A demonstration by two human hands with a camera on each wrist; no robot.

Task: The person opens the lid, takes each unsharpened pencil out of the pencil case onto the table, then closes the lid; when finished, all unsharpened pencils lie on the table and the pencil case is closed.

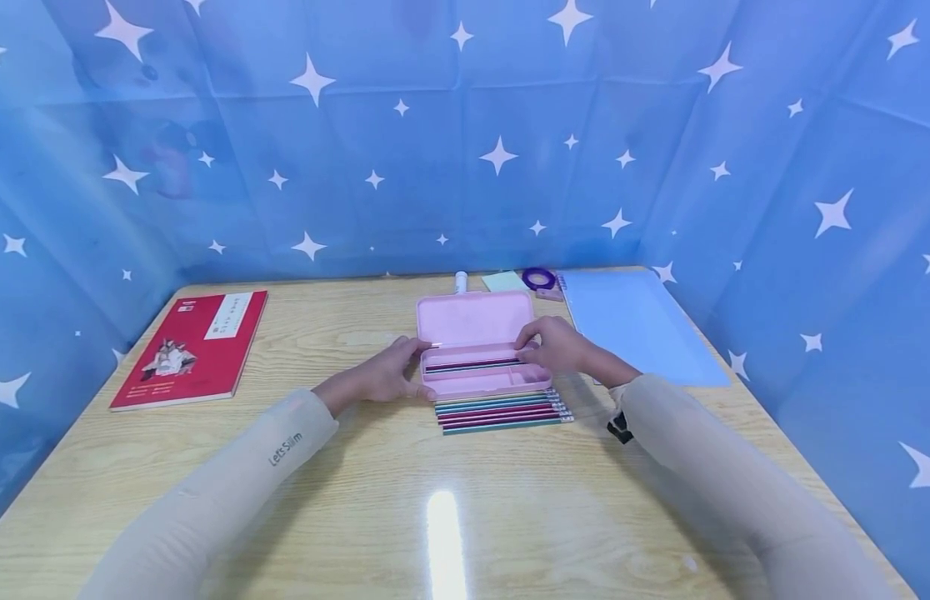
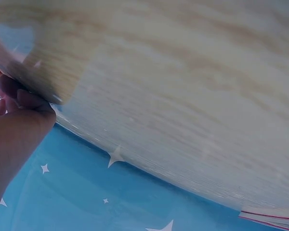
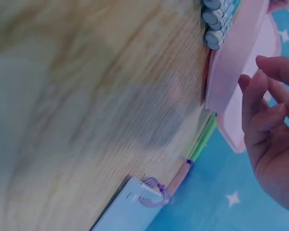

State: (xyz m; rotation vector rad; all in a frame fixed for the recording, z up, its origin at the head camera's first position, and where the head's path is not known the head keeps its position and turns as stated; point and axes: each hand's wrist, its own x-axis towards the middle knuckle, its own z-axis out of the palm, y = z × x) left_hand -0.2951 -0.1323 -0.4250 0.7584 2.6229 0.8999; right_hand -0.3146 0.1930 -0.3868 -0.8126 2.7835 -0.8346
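Observation:
An open pink pencil case (image 1: 476,346) lies in the middle of the wooden table (image 1: 360,500), lid raised toward the back. A few pencils (image 1: 472,364) lie in its tray. Several more pencils (image 1: 502,411) lie side by side just in front of it. My left hand (image 1: 386,375) grips the case's left end, thumb on its rim; in the left wrist view its fingers (image 2: 19,101) curl at the case's edge. My right hand (image 1: 558,346) is at the case's right end, fingertips at the pencils inside. The right wrist view shows that hand (image 3: 269,125) loosely bent beside the case (image 3: 236,72), holding nothing.
A red book (image 1: 191,348) lies at the left. A light blue notebook (image 1: 633,325) lies at the right. Behind the case sit a purple ring (image 1: 538,277), a green note pad (image 1: 504,282) and a white stick (image 1: 460,283). Blue star cloth walls in three sides.

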